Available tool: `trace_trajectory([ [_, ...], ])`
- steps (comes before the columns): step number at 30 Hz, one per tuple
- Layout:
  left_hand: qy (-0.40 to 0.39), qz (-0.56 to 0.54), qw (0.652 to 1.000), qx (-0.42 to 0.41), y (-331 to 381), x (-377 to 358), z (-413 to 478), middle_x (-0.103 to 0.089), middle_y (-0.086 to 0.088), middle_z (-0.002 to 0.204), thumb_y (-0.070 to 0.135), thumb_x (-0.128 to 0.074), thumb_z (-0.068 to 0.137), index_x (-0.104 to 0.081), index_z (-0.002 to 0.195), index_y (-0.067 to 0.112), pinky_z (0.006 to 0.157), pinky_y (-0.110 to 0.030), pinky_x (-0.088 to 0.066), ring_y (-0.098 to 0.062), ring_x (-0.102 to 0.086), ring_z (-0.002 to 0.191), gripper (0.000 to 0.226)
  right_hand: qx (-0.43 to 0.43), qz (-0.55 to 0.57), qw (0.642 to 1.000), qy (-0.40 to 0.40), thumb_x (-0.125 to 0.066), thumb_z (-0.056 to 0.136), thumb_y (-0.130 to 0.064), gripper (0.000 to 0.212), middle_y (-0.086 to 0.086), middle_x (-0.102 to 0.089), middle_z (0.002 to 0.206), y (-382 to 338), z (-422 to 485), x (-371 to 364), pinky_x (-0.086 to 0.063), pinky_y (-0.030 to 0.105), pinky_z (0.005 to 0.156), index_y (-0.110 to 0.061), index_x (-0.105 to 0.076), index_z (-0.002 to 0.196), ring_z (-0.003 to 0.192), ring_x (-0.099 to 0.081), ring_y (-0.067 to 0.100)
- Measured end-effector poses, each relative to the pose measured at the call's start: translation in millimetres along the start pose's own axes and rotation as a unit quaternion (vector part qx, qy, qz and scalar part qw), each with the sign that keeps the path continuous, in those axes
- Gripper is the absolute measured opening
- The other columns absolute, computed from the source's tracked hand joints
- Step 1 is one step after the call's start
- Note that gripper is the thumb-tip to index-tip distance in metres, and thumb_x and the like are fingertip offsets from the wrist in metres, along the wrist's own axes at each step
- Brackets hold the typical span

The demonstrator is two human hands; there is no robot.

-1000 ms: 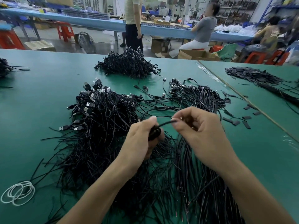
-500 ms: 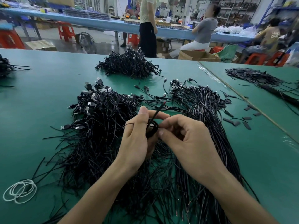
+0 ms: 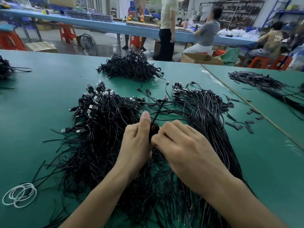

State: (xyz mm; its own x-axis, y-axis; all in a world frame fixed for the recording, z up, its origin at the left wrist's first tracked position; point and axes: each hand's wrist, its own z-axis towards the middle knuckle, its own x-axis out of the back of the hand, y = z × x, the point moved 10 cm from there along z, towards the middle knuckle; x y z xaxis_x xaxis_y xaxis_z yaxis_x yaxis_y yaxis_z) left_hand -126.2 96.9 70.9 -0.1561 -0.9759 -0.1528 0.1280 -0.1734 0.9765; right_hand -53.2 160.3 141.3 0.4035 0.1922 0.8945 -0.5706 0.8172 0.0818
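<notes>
My left hand (image 3: 136,142) grips a small coil of black cable (image 3: 154,129), thumb up along its side. My right hand (image 3: 184,145) pinches the same coil from the right, fingers curled. The cable's free end (image 3: 160,106) sticks up and away from the coil, with a red tip. Under both hands lies a heap of coiled black USB cables (image 3: 102,112) on the left and a fan of straight black cables (image 3: 204,112) on the right, all on the green table (image 3: 41,99).
Another pile of coiled cables (image 3: 131,68) lies farther back. Short black sleeve pieces (image 3: 246,125) are scattered to the right, and a dark heap (image 3: 256,81) lies on the neighbouring table. White rubber bands (image 3: 19,195) rest near the front left. People stand and sit behind.
My right hand has moved in from holding the cable end out to the right and now pinches the coil beside my left hand. The free end now points up and away.
</notes>
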Motion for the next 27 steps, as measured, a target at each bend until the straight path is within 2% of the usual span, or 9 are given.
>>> trace_trajectory([
  [3,-0.064,-0.002,0.997,0.049,-13.4,-9.2,0.1,-0.030,-0.002,0.050,0.049,-0.041,0.103,-0.042,0.064,0.000,0.038,-0.020,-0.026,-0.013,-0.024,0.040,0.063,0.050,-0.018,0.999,-0.004,-0.051,0.091,-0.012,0.014,0.000,-0.056,0.097,-9.7,2.3,2.2,-0.046,0.035,0.078,-0.014,-0.065,0.091,0.092,-0.050,0.018],
  [6,-0.131,-0.007,0.979,0.158,-33.6,-18.2,-8.9,-0.035,0.000,0.051,0.030,-0.043,0.105,-0.055,0.064,0.016,0.037,-0.017,-0.022,-0.009,-0.024,0.042,0.045,0.075,0.015,0.997,-0.012,-0.062,0.090,-0.008,0.005,0.001,-0.059,0.106,-9.3,4.7,3.6,-0.048,0.035,0.084,-0.011,-0.066,0.092,0.099,-0.053,0.017],
  [8,-0.159,-0.014,0.963,0.215,-44.4,-22.8,-15.1,-0.040,0.001,0.047,0.022,-0.039,0.102,-0.054,0.054,0.023,0.036,-0.013,-0.021,-0.007,-0.027,0.038,0.050,0.053,0.075,0.995,-0.023,-0.067,0.089,-0.005,0.006,0.001,-0.061,0.101,-2.4,5.3,2.1,-0.050,0.038,0.081,-0.011,-0.065,0.089,0.093,-0.056,0.019],
  [11,-0.192,-0.041,0.943,0.270,-54.2,-31.1,-19.6,-0.037,0.004,0.047,0.054,-0.039,0.100,-0.045,0.048,0.025,0.036,-0.010,-0.020,-0.005,-0.024,0.037,0.059,-0.032,0.175,0.984,-0.029,-0.063,0.093,-0.009,0.007,-0.002,-0.058,0.099,16.3,4.5,-3.2,-0.051,0.040,0.076,-0.012,-0.061,0.087,0.087,-0.058,0.019],
  [14,-0.261,-0.117,0.911,0.296,-49.3,-46.7,-27.6,-0.031,0.007,0.055,0.089,-0.053,0.068,-0.041,0.057,0.026,0.034,-0.011,-0.018,-0.003,-0.021,0.041,0.065,-0.092,0.219,0.970,-0.047,-0.062,0.093,-0.011,0.008,-0.005,-0.057,0.095,33.7,3.6,-16.0,-0.050,0.038,0.077,-0.015,-0.062,0.086,0.084,-0.059,0.017],
  [18,-0.363,-0.014,0.909,0.204,-35.0,-53.6,-35.1,-0.033,0.008,0.061,0.041,-0.081,0.070,-0.065,0.082,0.026,0.037,-0.015,-0.023,-0.004,-0.026,0.047,0.025,-0.118,0.280,0.949,-0.086,-0.069,0.088,-0.015,0.009,-0.015,-0.059,0.090,46.6,0.1,-22.9,-0.046,0.020,0.077,-0.024,-0.067,0.086,0.089,-0.057,0.005],
  [20,-0.383,0.023,0.903,0.195,-35.5,-54.9,-38.8,-0.035,0.006,0.062,0.016,-0.080,0.076,-0.063,0.098,0.016,0.036,-0.015,-0.027,-0.005,-0.030,0.047,0.028,-0.110,0.270,0.951,-0.101,-0.071,0.088,-0.021,0.010,-0.017,-0.059,0.088,45.8,-2.1,-23.2,-0.045,0.017,0.077,-0.029,-0.064,0.090,0.089,-0.057,0.004],
  [24,-0.368,0.060,0.902,0.219,-44.5,-51.1,-40.4,-0.034,-0.008,0.071,0.006,-0.075,0.079,-0.051,0.107,-0.004,0.036,-0.016,-0.028,-0.008,-0.031,0.051,0.038,-0.126,0.239,0.957,-0.109,-0.071,0.089,-0.031,0.010,-0.019,-0.056,0.090,45.8,-7.4,-23.7,-0.045,0.017,0.078,-0.035,-0.066,0.096,0.089,-0.055,-0.001],
  [27,-0.372,0.069,0.903,0.205,-42.5,-51.5,-40.1,-0.037,-0.014,0.076,0.005,-0.072,0.084,-0.055,0.101,0.000,0.037,-0.017,-0.027,-0.008,-0.032,0.049,0.024,-0.136,0.219,0.962,-0.086,-0.072,0.088,-0.030,0.006,-0.017,-0.060,0.092,43.8,-8.7,-17.2,-0.049,0.023,0.080,-0.031,-0.074,0.094,0.086,-0.057,0.002],
])
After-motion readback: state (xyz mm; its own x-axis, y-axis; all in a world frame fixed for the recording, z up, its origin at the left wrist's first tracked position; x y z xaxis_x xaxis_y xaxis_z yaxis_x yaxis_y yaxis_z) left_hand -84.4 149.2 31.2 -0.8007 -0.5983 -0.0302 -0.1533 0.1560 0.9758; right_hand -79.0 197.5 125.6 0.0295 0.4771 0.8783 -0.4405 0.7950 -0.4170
